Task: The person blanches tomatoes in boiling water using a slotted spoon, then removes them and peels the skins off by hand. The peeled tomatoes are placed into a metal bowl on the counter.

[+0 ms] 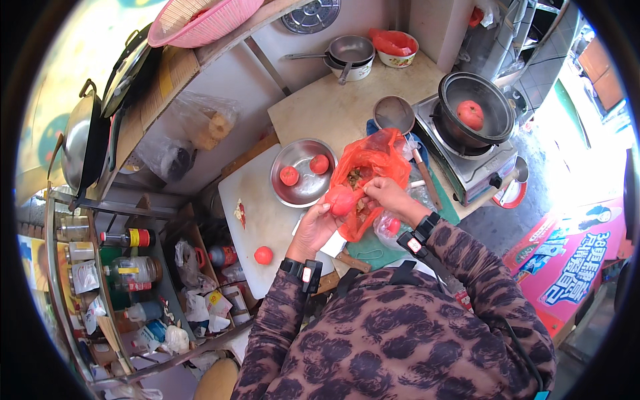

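Note:
My left hand (314,227) holds a red tomato (341,200) over the near edge of an open red plastic bag (385,155). At the tomato's right side, the fingers of my right hand (392,196) pinch what looks like a strip of its skin. Food scraps (356,176) lie inside the bag. Just beyond my left hand, a stainless steel bowl (303,195) contains two tomatoes (319,164). Another tomato (263,255) rests on the white cutting board (240,200), left of my left wrist.
On the right, a portable gas stove (467,172) carries a dark pot (450,90) with a tomato (470,115) inside. A strainer (394,114) and a wooden-handled knife (354,262) lie nearby. Pans (351,49) stand at the back; a bottle rack (135,270) borders the left.

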Tool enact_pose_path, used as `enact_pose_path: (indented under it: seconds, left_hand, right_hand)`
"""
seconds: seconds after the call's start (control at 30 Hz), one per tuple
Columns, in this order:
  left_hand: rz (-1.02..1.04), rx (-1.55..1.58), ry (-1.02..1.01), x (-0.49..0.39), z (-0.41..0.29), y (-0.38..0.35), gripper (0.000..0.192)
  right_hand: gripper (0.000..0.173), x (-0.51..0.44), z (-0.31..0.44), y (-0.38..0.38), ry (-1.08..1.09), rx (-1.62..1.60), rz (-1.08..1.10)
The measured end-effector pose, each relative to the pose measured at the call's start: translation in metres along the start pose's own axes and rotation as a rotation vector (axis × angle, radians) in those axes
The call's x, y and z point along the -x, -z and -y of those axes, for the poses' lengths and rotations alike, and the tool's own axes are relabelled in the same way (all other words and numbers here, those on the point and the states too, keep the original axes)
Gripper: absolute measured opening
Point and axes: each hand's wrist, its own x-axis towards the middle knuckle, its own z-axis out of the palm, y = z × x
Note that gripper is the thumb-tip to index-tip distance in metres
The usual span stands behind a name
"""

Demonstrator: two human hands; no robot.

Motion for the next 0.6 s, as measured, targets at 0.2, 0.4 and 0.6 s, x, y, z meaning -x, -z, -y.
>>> enact_pose_path:
  seconds: [0.2, 0.4, 0.6]
  left_hand:
    - [-0.144, -0.1, -0.009, -0.009, 0.006, -0.002, 0.045]
    - [-0.244, -0.176, 0.016, -0.013, 0.009, -0.005, 0.038]
    - [-0.237, -0.254, 0.016, -0.008, 0.011, -0.01, 0.043]
  right_hand:
    - [0.008, 0.026, 0.039, -0.005, 1.021, 0.831, -0.117]
    - [0.012, 0.029, 0.072, -0.018, 1.244, 1.288, 0.064]
    - [0.011, 0.025, 0.069, -0.018, 1.247, 1.301, 0.088]
